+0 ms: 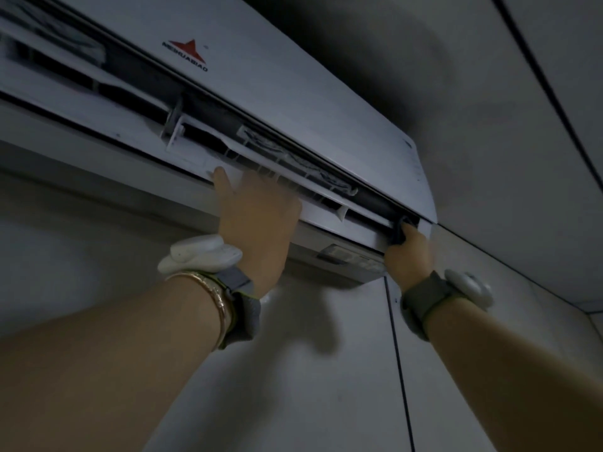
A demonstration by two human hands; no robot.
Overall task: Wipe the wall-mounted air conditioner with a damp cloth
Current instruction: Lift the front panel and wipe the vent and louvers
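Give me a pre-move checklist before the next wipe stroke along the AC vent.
1. Cloth gripped in right hand: ok.
2. Cloth touching the vent's right end: ok.
3. Left hand bracing the louver flap: ok, palm flat under it.
4. Cloth damp: cannot tell.
5. Air conditioner switched off: cannot tell.
6. Path leftward along the vent clear: not ok, left hand is in the way.

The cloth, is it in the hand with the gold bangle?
No, the dark cloth is gripped by the right hand; the bangle is on the left wrist.
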